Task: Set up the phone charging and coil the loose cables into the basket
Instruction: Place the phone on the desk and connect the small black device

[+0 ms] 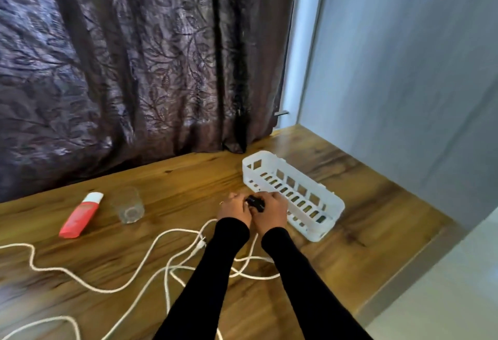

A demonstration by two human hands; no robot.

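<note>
Hands: left hand and right hand met over a small black object, each grip closed on it, just beside the white basket. White cables lay loose across the desk. Advice: steady the object with one hand, feed any connector squarely, avoid snagging nearby loops.

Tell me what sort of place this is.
Probably a room in a home: a wooden table set against a dark leaf-patterned curtain, with a drinking glass and a white plastic basket on it.
</note>
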